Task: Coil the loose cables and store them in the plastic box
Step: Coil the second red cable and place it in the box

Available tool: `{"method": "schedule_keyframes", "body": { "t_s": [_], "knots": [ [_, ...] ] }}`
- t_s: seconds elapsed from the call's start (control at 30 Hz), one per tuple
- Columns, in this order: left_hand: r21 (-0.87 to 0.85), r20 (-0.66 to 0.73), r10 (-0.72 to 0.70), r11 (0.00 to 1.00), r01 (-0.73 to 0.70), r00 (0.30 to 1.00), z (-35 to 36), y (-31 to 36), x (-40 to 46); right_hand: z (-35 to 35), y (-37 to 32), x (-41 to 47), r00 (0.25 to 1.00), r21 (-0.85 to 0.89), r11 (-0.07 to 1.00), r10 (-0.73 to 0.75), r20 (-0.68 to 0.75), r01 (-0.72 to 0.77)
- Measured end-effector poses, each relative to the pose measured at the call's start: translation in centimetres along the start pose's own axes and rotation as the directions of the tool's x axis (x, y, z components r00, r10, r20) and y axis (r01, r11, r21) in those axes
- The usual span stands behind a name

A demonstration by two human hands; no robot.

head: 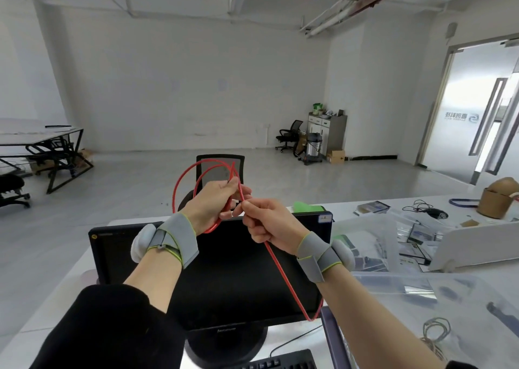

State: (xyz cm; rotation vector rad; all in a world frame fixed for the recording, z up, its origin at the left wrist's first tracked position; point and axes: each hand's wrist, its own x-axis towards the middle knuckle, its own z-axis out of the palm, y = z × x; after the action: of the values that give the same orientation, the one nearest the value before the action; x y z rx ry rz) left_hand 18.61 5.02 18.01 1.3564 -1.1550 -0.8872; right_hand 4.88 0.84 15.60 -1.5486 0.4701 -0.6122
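A red cable (pixel 283 273) is held up in front of a black monitor. My left hand (pixel 213 204) grips a couple of loops of it, which arch above the fingers. My right hand (pixel 266 221) pinches the cable just beside the left hand, and the loose tail runs down to the right and bends back up near the monitor's lower right corner. A clear plastic box (pixel 438 312) sits at the lower right with a coiled beige cable (pixel 435 335) inside it. Another thin black cable (pixel 418 207) lies on the far right of the desk.
The black monitor (pixel 224 278) stands right below my hands, with a keyboard (pixel 280 361) at its foot. Clear bags and small packets (pixel 393 242) litter the white desk on the right. A white panel (pixel 477 245) and a brown paper container (pixel 494 203) stand further right.
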Motion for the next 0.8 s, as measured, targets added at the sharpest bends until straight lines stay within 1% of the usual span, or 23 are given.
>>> {"method": "schedule_keyframes", "body": {
  "t_s": [0.1, 0.17, 0.23, 0.27, 0.3, 0.37, 0.4, 0.43, 0.47, 0.53, 0.57, 0.63, 0.7, 0.8],
  "knots": [
    [-0.051, -0.007, 0.026, 0.998, -0.026, 1.000, -0.2, -0.2, 0.1, 0.3, 0.1, -0.3, 1.000, -0.077, 0.997, 0.012, 0.000, -0.012],
    [-0.095, -0.051, 0.033, 0.995, -0.038, 0.998, 0.0, -0.4, 0.4, 0.6, 0.3, -0.4, 0.998, -0.125, 0.991, 0.052, 0.022, -0.049],
    [-0.205, -0.109, 0.046, 0.976, -0.068, 0.993, 0.3, -0.2, 0.7, 1.3, 0.8, -0.5, 0.994, -0.163, 0.983, 0.097, 0.060, -0.086],
    [-0.319, -0.128, 0.054, 0.943, -0.093, 0.990, 0.3, 0.0, 0.8, 1.7, 1.3, -0.6, 0.991, -0.180, 0.979, 0.110, 0.080, -0.094],
    [-0.456, -0.138, 0.058, 0.882, -0.115, 0.989, 0.0, 0.4, 0.9, 1.9, 1.9, -0.6, 0.988, -0.194, 0.976, 0.119, 0.098, -0.098],
    [-0.698, -0.138, 0.053, 0.703, -0.135, 0.989, -1.0, 1.5, 0.6, 1.8, 3.3, -0.8, 0.980, -0.216, 0.969, 0.152, 0.126, -0.123],
    [-0.766, -0.132, 0.055, 0.629, -0.137, 0.990, -1.6, 2.0, 0.4, 1.6, 3.8, -0.9, 0.975, -0.230, 0.962, 0.181, 0.132, -0.148],
    [-0.799, -0.116, 0.062, 0.588, -0.130, 0.991, -2.1, 2.5, 0.1, 1.1, 4.2, -0.9, 0.967, -0.255, 0.950, 0.218, 0.130, -0.180],
    [-0.805, -0.093, 0.076, 0.581, -0.120, 0.993, -2.5, 2.6, 0.0, 0.7, 4.3, -0.9, 0.958, -0.304, 0.928, 0.259, 0.120, -0.213],
    [-0.782, -0.049, 0.124, 0.612, -0.115, 0.991, -2.8, 3.0, -0.4, -0.3, 4.2, -0.5, 0.940, -0.485, 0.832, 0.336, 0.056, -0.269],
    [-0.768, -0.026, 0.144, 0.631, -0.112, 0.989, -2.8, 3.0, -0.7, -0.8, 4.1, -0.2, 0.934, -0.589, 0.755, 0.358, 0.001, -0.288],
    [-0.735, 0.033, 0.163, 0.673, -0.087, 0.986, -2.5, 3.1, -1.0, -2.0, 3.7, 0.5, 0.936, -0.757, 0.585, 0.336, -0.100, -0.291],
    [-0.680, 0.118, 0.136, 0.733, -0.020, 0.984, -2.1, 3.0, -1.3, -3.3, 3.2, 0.9, 0.944, -0.866, 0.426, 0.297, -0.142, -0.264],
    [-0.555, 0.264, 0.049, 0.824, 0.110, 0.963, -1.5, 2.5, -1.5, -5.1, 2.3, 1.2, 0.934, -0.948, 0.211, 0.317, -0.165, -0.239]
  ]
}}
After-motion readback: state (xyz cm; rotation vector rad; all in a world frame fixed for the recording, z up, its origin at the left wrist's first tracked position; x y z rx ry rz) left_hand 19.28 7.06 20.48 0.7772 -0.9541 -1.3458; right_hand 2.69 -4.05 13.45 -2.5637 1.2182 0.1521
